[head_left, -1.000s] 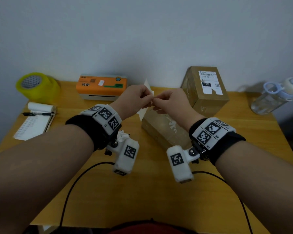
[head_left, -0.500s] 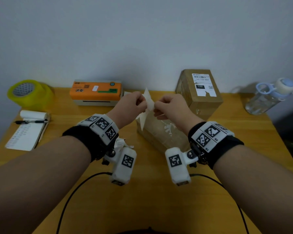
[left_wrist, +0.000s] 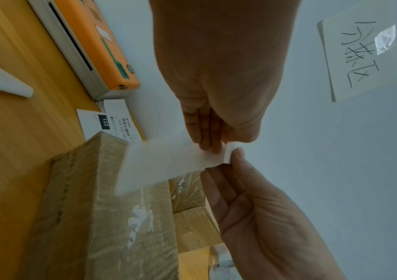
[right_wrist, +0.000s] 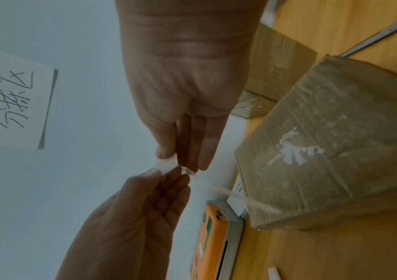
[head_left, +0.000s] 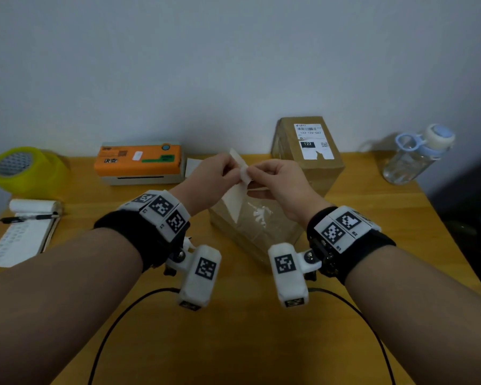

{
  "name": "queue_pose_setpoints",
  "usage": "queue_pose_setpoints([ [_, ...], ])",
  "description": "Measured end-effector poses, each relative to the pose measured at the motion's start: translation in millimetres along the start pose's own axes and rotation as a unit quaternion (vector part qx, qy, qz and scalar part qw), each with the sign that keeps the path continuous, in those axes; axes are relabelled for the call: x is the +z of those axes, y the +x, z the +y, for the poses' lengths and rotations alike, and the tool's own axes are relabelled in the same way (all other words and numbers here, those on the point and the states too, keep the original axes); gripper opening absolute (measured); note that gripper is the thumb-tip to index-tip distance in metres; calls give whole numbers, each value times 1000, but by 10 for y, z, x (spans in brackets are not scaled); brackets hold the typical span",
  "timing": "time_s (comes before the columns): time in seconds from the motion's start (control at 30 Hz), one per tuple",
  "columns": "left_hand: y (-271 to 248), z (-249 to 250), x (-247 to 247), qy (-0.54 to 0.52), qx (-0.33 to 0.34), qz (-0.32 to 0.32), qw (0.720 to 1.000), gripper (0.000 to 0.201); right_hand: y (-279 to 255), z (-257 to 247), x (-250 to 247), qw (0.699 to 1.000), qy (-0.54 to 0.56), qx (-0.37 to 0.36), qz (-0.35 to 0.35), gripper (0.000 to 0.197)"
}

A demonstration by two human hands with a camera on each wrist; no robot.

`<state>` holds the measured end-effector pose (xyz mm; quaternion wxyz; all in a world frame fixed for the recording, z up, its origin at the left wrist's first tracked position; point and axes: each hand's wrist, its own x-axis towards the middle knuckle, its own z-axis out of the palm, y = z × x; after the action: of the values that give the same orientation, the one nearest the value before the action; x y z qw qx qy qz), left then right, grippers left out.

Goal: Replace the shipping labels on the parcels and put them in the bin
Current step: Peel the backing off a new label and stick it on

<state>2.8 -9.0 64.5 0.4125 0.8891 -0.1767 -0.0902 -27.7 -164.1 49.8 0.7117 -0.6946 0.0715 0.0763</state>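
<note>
Both my hands pinch the new label (head_left: pixel 240 173) above the bare parcel (head_left: pixel 257 232) on the tabletop (head_left: pixel 233 343): left hand (head_left: pixel 214 177) on the sheet, right hand (head_left: pixel 275 177) at its corner. Since half a second ago a corner flap has lifted, so the backing is probably starting to peel. The printed side is hidden; no bin in view. The second parcel (head_left: pixel 307 151) stands behind, labelled.

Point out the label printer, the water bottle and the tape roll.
label printer (head_left: pixel 139 159), head view, on its orange top.
water bottle (head_left: pixel 406 165), head view, on its clear body.
tape roll (head_left: pixel 42 173), head view, on its yellow outer side.
</note>
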Motion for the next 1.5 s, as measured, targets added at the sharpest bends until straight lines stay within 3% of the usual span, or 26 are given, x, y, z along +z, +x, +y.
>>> queue_pose_setpoints([
  [0.27, 0, 42, -40, -39, -2, 0, 999, 13, -11, -68, -73, 999, 4, -7, 32, 14],
  [0.37, 9, 131, -26, -97, -24, -19, 995, 28, -48, -76, -53, 999, -4, -28, 31, 18],
  [0.47, 48, 159, 10, -77, -32, -29, 996, 38, -69, -85, -38, 998, -35, -42, 19, 23],
  [0.7, 24, 194, 4, -98, -14, -27, 995, 19, -118, -153, -66, 1000, -19, -24, -4, 24],
  [0.83, -5, 215, -72, -139, -13, -47, 989, 18, -85, -179, -139, 1000, 12, 14, -2, 16],
  [1.1, -43, 164, -169, -110, -2, -30, 993, 21, -51, -220, -129, 999, 6, 26, 29, 11],
  [1.37, -29, 172, -160, -74, -20, -53, 996, 25, -10, -308, -66, 995, 76, 61, -13, 21],
  [1.5, -17, 180, -146, -38, -9, -59, 998, 29, 38, -299, -52, 999, -3, 42, 3, 25],
])
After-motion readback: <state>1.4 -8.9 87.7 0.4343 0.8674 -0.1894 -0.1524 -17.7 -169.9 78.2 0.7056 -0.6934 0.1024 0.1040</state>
